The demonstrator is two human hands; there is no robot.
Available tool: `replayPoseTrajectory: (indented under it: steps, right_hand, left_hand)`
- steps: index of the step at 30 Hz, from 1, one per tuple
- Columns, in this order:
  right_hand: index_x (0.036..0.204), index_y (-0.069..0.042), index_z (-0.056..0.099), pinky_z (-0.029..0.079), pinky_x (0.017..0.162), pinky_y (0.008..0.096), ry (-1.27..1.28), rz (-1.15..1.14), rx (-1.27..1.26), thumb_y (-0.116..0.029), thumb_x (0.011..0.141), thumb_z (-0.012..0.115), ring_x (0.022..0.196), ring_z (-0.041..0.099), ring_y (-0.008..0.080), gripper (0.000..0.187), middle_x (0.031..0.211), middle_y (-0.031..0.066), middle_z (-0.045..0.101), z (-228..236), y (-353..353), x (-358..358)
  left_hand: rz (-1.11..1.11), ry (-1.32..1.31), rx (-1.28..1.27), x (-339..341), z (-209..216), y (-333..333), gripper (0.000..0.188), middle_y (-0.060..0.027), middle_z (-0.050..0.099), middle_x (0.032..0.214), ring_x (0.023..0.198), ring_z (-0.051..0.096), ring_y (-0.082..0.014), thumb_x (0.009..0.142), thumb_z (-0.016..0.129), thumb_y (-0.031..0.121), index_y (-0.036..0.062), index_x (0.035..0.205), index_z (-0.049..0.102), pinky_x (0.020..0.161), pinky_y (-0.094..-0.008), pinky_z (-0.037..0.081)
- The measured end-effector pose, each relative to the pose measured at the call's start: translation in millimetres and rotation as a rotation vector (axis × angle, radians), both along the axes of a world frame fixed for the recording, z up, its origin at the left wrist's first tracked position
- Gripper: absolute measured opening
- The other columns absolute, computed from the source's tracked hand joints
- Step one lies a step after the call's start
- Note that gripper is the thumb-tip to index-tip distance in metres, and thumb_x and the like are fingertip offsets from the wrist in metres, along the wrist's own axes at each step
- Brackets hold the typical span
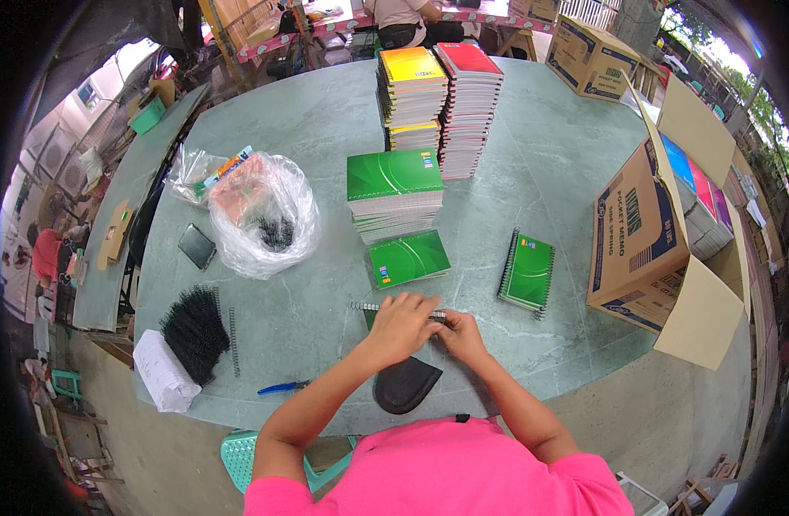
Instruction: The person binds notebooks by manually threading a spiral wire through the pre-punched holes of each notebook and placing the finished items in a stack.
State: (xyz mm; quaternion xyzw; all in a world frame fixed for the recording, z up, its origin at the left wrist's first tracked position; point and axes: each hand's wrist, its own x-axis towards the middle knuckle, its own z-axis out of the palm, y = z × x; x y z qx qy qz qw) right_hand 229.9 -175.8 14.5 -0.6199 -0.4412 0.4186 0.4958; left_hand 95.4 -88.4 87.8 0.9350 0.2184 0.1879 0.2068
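Observation:
Near the front of the table, a small green notebook [370, 319] lies under my hands, mostly covered by them. A spiral coil [361, 305] runs along its far edge and sticks out past the left end. My left hand [403, 325] is bent over the notebook, its fingers closed at the coil edge. At the right end of that edge, my right hand [463, 338] pinches the notebook and coil. Just beyond lies another green notebook [409, 258], in front of a stack of green notebooks [394, 176]. A black curved pad [406, 384] lies nearest me.
Bound green notebooks [527, 270] lie to the right, beside a large carton [639, 232] with notebooks inside. Tall yellow [411, 64] and red [469, 58] stacks stand behind. Leftward are black coils [196, 335], a blue-handled tool [282, 388], a phone [196, 247] and a plastic bag [270, 215].

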Motion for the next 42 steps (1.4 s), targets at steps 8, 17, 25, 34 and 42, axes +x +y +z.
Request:
replayPoseTrajectory:
  steps: [8,17,25,34,42]
  right_hand:
    - [0.092,-0.001,0.062,0.044,0.059,0.0324,-0.044,-0.011,0.094,-0.01,0.083,0.054,0.063,0.057,0.0126,0.015,0.074,0.0141,0.065,-18.7,-1.6,4.4]
    - [0.1,-0.002,0.064,0.047,0.069,0.0299,-0.455,-0.296,0.258,-0.001,0.082,0.055,0.08,0.061,0.0193,0.021,0.089,0.0131,0.065,55.7,-20.4,38.5]
    - [0.112,-0.01,0.061,0.036,0.097,0.0414,-1.094,-0.417,0.123,-0.006,0.078,0.062,0.114,0.051,0.0283,0.034,0.117,0.0111,0.059,36.5,-43.8,112.1]
    - [0.111,-0.013,0.062,0.034,0.099,0.0444,-1.074,-0.236,0.062,-0.014,0.08,0.062,0.12,0.046,0.0288,0.031,0.122,0.0067,0.056,23.0,-48.9,113.0]
    - [0.107,-0.011,0.063,0.036,0.097,0.0443,-1.022,-0.292,0.149,-0.009,0.078,0.063,0.117,0.047,0.0326,0.03,0.119,0.0091,0.058,27.3,-47.7,108.0]
  left_hand:
    - [-0.104,-0.042,-0.117,14.2,-15.3,-2.3,0.019,-0.0146,0.056,0.09,0.085,0.052,-0.0341,0.074,0.061,0.007,0.004,0.093,0.058,0.074,-0.0419,0.043]
    - [0.072,-0.303,0.134,8.4,30.7,-1.7,0.025,-0.0122,0.054,0.098,0.094,0.051,-0.0319,0.073,0.068,0.012,0.0072,0.097,0.06,0.08,-0.04,0.042]
    - [0.123,-0.329,0.059,-4.8,21.4,7.1,0.021,-0.0129,0.055,0.1,0.096,0.052,-0.0315,0.072,0.069,0.009,0.007,0.092,0.063,0.082,-0.0402,0.042]
    - [0.089,-0.312,0.065,-9.3,-3.3,15.0,0.017,-0.0118,0.056,0.1,0.096,0.052,-0.0309,0.072,0.067,0.006,0.0084,0.089,0.065,0.081,-0.0401,0.043]
    - [0.234,-0.01,0.457,-10.6,-46.4,47.1,0.032,-0.0147,0.059,0.108,0.099,0.052,-0.0292,0.075,0.058,0.009,-0.001,0.105,0.059,0.082,-0.0397,0.042]
